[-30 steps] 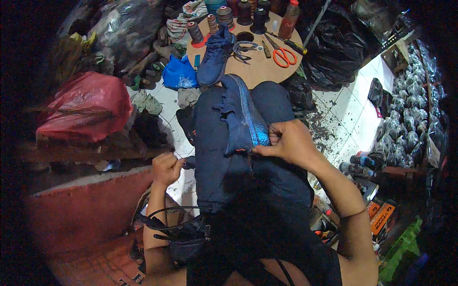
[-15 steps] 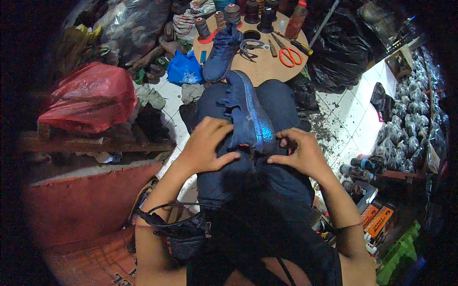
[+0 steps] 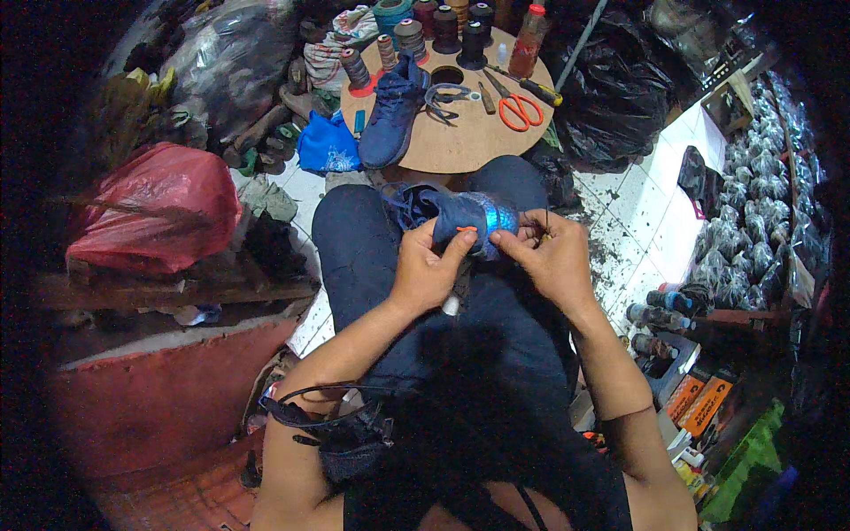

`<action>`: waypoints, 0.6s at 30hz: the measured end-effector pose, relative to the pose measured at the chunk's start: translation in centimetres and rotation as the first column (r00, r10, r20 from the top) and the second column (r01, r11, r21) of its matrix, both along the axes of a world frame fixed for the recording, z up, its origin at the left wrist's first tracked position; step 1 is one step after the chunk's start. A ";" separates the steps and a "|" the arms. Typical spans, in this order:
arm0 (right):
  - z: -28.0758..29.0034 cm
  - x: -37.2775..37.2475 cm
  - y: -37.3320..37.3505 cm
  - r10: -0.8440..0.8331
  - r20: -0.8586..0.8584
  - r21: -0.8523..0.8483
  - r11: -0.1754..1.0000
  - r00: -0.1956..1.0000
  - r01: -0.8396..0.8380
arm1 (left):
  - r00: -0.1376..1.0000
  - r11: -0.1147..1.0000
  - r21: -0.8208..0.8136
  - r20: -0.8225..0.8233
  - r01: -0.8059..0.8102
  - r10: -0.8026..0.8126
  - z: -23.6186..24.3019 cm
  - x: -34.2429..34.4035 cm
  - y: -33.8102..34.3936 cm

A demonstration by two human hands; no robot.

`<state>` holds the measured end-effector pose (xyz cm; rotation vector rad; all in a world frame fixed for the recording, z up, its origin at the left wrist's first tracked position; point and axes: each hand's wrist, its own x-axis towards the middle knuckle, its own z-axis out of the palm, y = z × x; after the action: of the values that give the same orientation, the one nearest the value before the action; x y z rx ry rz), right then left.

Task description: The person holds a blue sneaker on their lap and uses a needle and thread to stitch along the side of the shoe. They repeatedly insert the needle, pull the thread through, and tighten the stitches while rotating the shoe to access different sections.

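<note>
A dark blue sneaker (image 3: 462,215) with a shiny blue speckled sole lies across my lap, its heel turned toward me. My left hand (image 3: 425,270) is closed on the heel's left side, thumb pressed beside a small orange tab. My right hand (image 3: 556,258) is closed at the sole's right edge, thumb against the shiny heel and fingers curled. A thin dark piece sticks up by those fingers; I cannot make out what it is. The matching sneaker (image 3: 394,115) stands on the round wooden table (image 3: 460,150) beyond my knees.
On the table are thread spools (image 3: 410,42), nippers (image 3: 447,104), orange-handled scissors (image 3: 521,112), a screwdriver (image 3: 542,92) and a red bottle (image 3: 529,42). A blue bag (image 3: 328,144) lies left of it. A red plastic bag (image 3: 155,208) sits further left, black bags (image 3: 620,97) right.
The sneaker has been turned and tilted, its heel now raised between my hands. Both hands have closed in on it, and my knees have spread apart.
</note>
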<state>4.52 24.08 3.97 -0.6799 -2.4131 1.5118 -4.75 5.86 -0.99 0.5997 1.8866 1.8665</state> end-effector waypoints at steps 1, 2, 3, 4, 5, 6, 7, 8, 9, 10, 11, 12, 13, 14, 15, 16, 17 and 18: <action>0.1 -0.1 0.0 -0.003 0.028 0.007 1.000 1.000 0.002 | 0.999 0.999 -0.003 0.000 -0.046 0.046 -0.1 0.4 0.3; 0.1 0.0 -0.2 -0.018 0.007 0.005 1.000 1.000 0.018 | 0.999 0.995 0.092 0.015 -0.038 0.037 -0.2 0.8 0.5; 0.0 0.1 -0.4 -0.035 -0.018 0.004 0.999 0.999 0.035 | 0.999 0.994 0.097 0.019 -0.047 0.045 -0.2 1.0 0.7; -0.1 0.3 -0.7 -0.052 -0.042 0.002 0.999 0.998 0.052 | 0.998 0.991 0.121 0.014 -0.056 0.055 -0.3 1.3 0.8; -0.4 0.6 -0.9 -0.082 -0.064 -0.045 0.996 0.995 0.079 | 0.998 0.989 0.130 0.024 -0.066 0.063 -0.3 1.5 0.9; -0.7 0.8 -1.1 -0.114 -0.084 -0.093 0.990 0.990 0.106 | 0.999 0.991 0.125 -0.028 -0.042 0.046 -0.3 1.5 1.0; -1.0 1.0 -1.3 -0.149 -0.104 -0.141 0.981 0.983 0.134 | 0.991 0.993 0.119 -0.128 -0.024 0.039 -0.3 1.5 1.0; -1.4 1.3 -1.3 -0.135 -0.141 -0.227 0.969 0.981 0.101 | 0.973 0.994 0.107 -0.231 -0.001 0.026 -0.2 1.3 1.0; -1.8 1.6 -1.3 -0.149 -0.121 -0.270 0.956 0.981 0.112 | 0.944 0.996 0.091 -0.331 0.022 0.009 -0.2 1.1 1.0; -2.3 1.9 -1.3 -0.157 -0.116 -0.325 0.939 0.981 0.111 | 0.915 0.999 0.037 -0.404 0.012 0.004 -0.1 0.8 1.0; -2.7 2.1 -1.3 -0.167 -0.115 -0.391 0.914 0.979 0.110 | 0.883 1.000 -0.014 -0.468 0.017 -0.022 0.0 0.4 0.8; -3.1 2.4 -1.4 -0.172 -0.070 -0.392 0.910 0.983 0.132 | 0.845 0.997 -0.079 -0.531 0.026 -0.065 0.2 0.1 0.7; -3.4 2.6 -1.5 -0.179 -0.032 -0.404 0.902 0.983 0.151 | 0.799 0.992 -0.122 -0.594 0.024 -0.093 0.3 -0.2 0.5; -3.7 2.7 -1.5 -0.183 0.004 -0.415 0.894 0.983 0.168 | 0.772 0.994 -0.108 -0.630 0.026 -0.089 0.2 -0.3 0.7; -4.0 2.8 -1.4 -0.184 0.052 -0.426 0.885 0.982 0.188 | 0.773 0.995 -0.099 -0.631 0.006 -0.067 0.2 -0.3 0.7; -4.1 3.1 -1.1 -0.185 0.044 -0.509 0.842 0.982 0.182 | 0.784 0.992 -0.123 -0.617 -0.018 -0.063 0.1 -0.2 0.7; -4.0 3.7 -0.6 -0.184 0.055 -0.591 0.786 0.981 0.181 | 0.794 0.990 -0.139 -0.605 -0.034 -0.058 0.1 0.1 0.5; -3.9 4.2 0.0 -0.180 0.064 -0.671 0.721 0.982 0.176 | 0.813 0.991 -0.124 -0.582 -0.046 -0.035 0.0 0.4 0.5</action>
<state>8.72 24.13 0.09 -0.9941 -1.6643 2.2990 -4.40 6.32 -1.00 1.2364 2.3603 1.6523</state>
